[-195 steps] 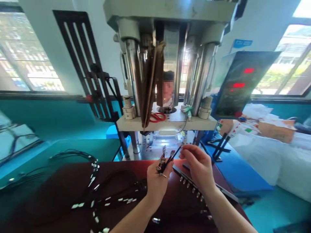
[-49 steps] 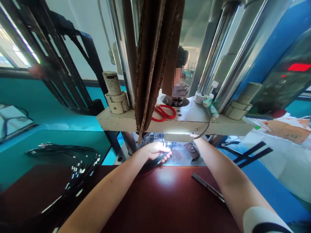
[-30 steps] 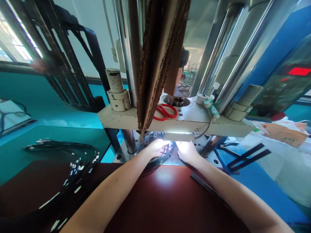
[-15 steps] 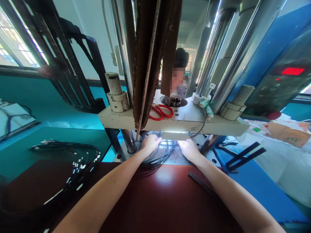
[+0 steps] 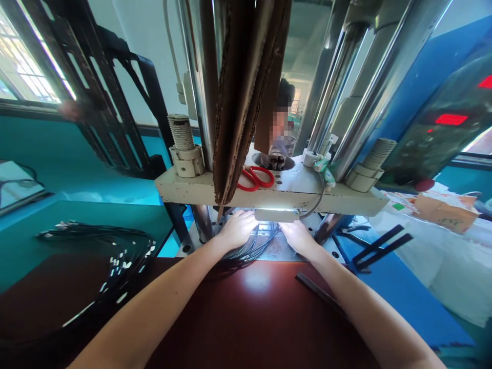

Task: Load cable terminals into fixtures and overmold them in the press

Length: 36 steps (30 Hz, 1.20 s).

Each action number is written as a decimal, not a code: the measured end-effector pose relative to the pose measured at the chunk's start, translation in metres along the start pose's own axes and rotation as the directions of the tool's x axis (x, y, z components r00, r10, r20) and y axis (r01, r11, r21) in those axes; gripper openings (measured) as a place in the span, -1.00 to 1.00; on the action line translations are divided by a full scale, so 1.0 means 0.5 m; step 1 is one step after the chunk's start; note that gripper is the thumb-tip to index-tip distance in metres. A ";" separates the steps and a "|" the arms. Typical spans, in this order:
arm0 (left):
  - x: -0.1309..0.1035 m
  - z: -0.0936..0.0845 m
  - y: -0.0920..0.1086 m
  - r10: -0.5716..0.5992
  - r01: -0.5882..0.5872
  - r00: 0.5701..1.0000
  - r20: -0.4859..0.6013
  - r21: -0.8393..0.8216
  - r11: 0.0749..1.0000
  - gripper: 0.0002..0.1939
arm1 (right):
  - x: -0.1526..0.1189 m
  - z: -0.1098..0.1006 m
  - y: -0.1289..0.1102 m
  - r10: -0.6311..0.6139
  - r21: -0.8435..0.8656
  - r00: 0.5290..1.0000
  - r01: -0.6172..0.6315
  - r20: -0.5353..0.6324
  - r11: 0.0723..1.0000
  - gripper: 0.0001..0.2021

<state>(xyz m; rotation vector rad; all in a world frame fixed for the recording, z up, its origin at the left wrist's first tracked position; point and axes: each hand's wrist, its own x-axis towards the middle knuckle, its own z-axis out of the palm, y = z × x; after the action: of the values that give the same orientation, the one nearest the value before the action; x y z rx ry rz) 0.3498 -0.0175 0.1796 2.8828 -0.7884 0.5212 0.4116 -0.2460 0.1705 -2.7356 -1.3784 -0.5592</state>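
Both hands reach under the thick cream plate of a press [image 5: 307,197], over its metal bed [image 5: 274,251]. My left hand [image 5: 239,229] is closed, fingers bent together at the left ends of several thin black cables [image 5: 248,253]; what its fingertips pinch is hidden. On the other side, my right hand [image 5: 295,236] is beside the same cables, its fingers mostly hidden behind a white lamp bar [image 5: 277,215] under the plate. The cables loop toward me over the bed's front edge. Between the hands, a lit metal block [image 5: 264,229] shows in part.
Red-handled scissors [image 5: 257,178] and folded cardboard [image 5: 240,128] are at the plate. A cable bundle [image 5: 126,256] lies left on the brown table [image 5: 246,318]; a dark flat bar [image 5: 319,291] lies right. Steel columns [image 5: 202,92] flank the press. A person [image 5: 284,97] appears behind.
My left hand has shifted slightly forward and its back now shows broader, over the cables. My right hand stays almost in place. The view has turned slightly.
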 end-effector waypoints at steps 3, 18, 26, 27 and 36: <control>-0.006 0.002 0.007 -0.022 0.022 1.000 0.005 -0.034 0.999 -0.68 | -0.003 -0.002 0.000 -0.014 -0.005 1.000 0.014 -0.008 1.000 -0.66; 0.041 0.026 0.053 0.064 -0.052 0.973 -0.221 0.058 0.997 -0.66 | 0.014 -0.006 -0.005 -0.052 0.018 0.999 0.052 -0.001 0.998 -0.63; 0.044 0.041 0.048 -0.007 0.020 0.981 -0.196 0.060 0.998 -0.68 | 0.014 -0.001 -0.010 -0.065 0.067 0.996 0.069 -0.053 0.995 -0.62; 0.046 0.041 0.051 -0.025 0.035 0.982 -0.186 0.048 0.998 -0.67 | 0.015 -0.003 -0.010 -0.060 0.087 0.997 0.063 -0.038 0.994 -0.61; 0.050 -0.003 0.017 -0.625 0.628 0.778 0.065 -0.104 0.771 -0.69 | 0.035 0.030 0.053 0.320 0.157 0.943 -0.330 0.086 0.931 -0.59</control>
<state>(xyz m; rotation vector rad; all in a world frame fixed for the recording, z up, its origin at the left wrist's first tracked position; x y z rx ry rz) 0.3653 -0.0364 0.1900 2.7928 0.1733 0.3296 0.4463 -0.2457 0.1655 -2.7711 -0.8989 -0.3264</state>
